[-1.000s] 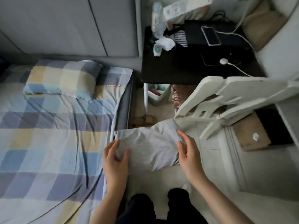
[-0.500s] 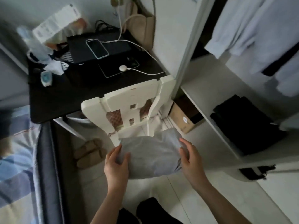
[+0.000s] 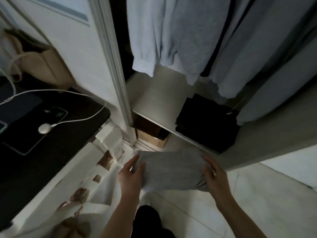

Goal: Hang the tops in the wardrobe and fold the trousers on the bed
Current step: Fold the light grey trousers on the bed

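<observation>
Lower centre: your left hand (image 3: 130, 176) and right hand (image 3: 214, 176) hold folded grey trousers (image 3: 171, 169), fingers (image 3: 208, 162) curled over each end | long axis left-right | wardrobe shelf (image 3: 154, 100) just above, right hand nearer.

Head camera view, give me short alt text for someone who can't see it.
Two hands, left hand and right hand, hold a folded grey garment before an open wardrobe, where pale tops hang above folded black clothes.
</observation>
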A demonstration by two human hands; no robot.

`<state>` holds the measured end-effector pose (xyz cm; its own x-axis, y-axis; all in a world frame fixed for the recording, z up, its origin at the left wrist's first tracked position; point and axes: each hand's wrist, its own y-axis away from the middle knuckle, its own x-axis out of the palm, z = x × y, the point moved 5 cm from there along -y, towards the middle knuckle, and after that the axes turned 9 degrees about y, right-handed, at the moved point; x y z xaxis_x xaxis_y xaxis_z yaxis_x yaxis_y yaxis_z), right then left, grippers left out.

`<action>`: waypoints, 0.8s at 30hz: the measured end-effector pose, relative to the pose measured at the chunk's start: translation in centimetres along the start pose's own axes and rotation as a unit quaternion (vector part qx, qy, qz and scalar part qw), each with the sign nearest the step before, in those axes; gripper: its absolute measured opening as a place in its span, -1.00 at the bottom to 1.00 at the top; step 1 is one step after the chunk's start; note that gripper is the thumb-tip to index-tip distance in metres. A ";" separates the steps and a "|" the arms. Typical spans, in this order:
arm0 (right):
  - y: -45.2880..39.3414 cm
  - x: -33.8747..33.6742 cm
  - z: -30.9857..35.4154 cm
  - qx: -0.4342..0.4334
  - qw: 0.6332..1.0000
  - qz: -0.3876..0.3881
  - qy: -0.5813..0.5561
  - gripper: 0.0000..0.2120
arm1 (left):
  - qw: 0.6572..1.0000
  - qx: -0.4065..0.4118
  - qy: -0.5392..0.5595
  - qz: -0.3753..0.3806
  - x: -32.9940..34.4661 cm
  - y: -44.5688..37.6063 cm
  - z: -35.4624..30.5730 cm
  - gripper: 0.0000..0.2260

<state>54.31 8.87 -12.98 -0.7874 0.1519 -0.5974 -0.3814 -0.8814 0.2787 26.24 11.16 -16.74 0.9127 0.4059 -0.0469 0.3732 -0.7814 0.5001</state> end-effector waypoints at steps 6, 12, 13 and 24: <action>-4.8 -2.3 0.3 0.068 0.991 -0.119 -0.003 -0.68 | 0.989 0.034 -0.011 0.144 9.8 -7.0 -5.1 -0.69; -14.4 -7.6 0.4 0.091 0.967 -0.238 -0.004 -0.67 | 0.946 0.111 -0.048 0.300 23.7 -11.1 -11.5 -0.65; -16.1 -8.6 0.3 0.075 0.960 -0.270 -0.014 -0.68 | 0.937 0.123 -0.036 0.324 26.2 -11.7 -12.3 -0.66; -23.8 -4.7 -7.6 0.063 0.926 -0.182 0.324 -0.38 | 0.733 0.260 -0.437 0.452 34.8 -19.1 -2.1 -0.26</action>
<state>70.78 25.73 -22.53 -0.1558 0.0924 -0.9835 -0.6506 -0.7587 0.0318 50.50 41.24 -26.08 0.5001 -0.6694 -0.5494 -0.6440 -0.7116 0.2809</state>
